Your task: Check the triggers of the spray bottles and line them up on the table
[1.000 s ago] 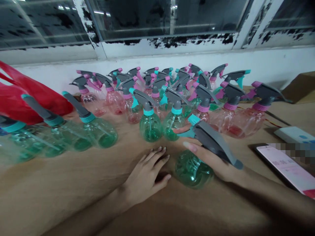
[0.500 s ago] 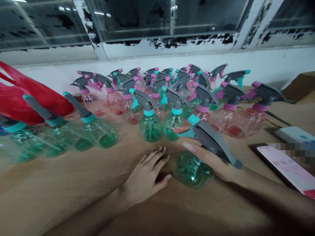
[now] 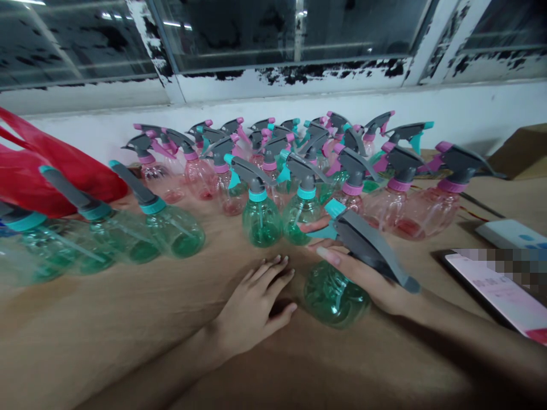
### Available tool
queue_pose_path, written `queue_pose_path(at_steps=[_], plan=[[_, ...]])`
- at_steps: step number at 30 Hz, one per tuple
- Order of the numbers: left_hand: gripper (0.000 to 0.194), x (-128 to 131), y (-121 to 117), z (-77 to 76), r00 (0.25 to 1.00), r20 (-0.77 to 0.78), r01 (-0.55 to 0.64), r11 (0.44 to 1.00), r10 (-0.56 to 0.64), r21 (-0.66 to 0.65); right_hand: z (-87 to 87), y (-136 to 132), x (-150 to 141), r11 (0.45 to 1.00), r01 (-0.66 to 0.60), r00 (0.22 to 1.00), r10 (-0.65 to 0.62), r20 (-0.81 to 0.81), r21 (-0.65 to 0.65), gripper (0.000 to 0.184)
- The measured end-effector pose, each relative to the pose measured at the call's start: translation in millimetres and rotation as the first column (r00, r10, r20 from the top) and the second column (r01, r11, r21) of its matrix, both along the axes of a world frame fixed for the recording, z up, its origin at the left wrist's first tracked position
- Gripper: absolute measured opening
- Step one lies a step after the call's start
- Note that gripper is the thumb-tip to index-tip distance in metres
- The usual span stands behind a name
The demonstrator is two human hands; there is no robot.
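Note:
A green spray bottle [image 3: 335, 296] with a grey and teal trigger head stands on the brown table [image 3: 106, 324] in front of me. My right hand [image 3: 363, 273] is wrapped round its neck, under the trigger head. My left hand [image 3: 254, 304] lies flat on the table just left of the bottle, fingers stretched out and holding nothing. Behind them stand two upright green bottles [image 3: 260, 219] and a crowd of several pink and green spray bottles [image 3: 354, 171] along the wall.
Three green bottles [image 3: 171, 228] lie tilted at the left, beside a red plastic bag [image 3: 38, 171]. A phone [image 3: 499, 290] with a lit screen and a white box [image 3: 510, 233] lie at the right. A cardboard box [image 3: 523, 151] sits at the far right.

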State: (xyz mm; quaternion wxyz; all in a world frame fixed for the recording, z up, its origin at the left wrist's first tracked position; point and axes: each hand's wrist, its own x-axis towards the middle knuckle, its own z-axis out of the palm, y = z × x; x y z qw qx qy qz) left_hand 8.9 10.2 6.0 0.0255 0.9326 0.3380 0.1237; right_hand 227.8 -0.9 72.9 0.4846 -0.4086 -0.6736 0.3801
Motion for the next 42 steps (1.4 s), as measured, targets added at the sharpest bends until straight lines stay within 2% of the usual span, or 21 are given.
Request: queue_pose_path(at_steps=[8, 18, 26, 31, 36, 42], plan=[[0.049, 0, -1, -0.2, 1.0, 0.013, -0.009, 1.0, 0.009, -0.006, 3.6, -2, -1, 1.0, 0.014, 1.0, -0.014, -0.013, 0.002, 0.024], [0.049, -1, 0, -1.4, 1.0, 0.011, -0.007, 1.0, 0.007, 0.002, -0.7, 1, -1, 0.998, -0.053, 0.995, 0.05, -0.088, -0.025, 0.03], [0.048, -1, -1, -1.7, 1.0, 0.016, -0.003, 1.0, 0.003, 0.014, -3.2, 3, 0, 0.997, -0.079, 0.994, 0.078, -0.076, -0.016, 0.029], [0.049, 0, 0, -1.0, 1.0, 0.017, -0.003, 1.0, 0.003, 0.01, -6.1, 5, 2, 0.998, -0.062, 0.997, 0.061, -0.042, -0.029, 0.027], [0.048, 0, 0, -0.4, 1.0, 0.015, -0.005, 1.0, 0.005, 0.004, -0.7, 3, 1, 0.999, -0.041, 0.999, 0.041, 0.003, -0.008, 0.024], [0.049, -1, 0, -1.9, 1.0, 0.017, 0.0, 1.0, 0.0, -0.008, 6.5, -3, 1, 0.997, 0.06, 0.986, -0.066, 0.152, 0.046, 0.022]])
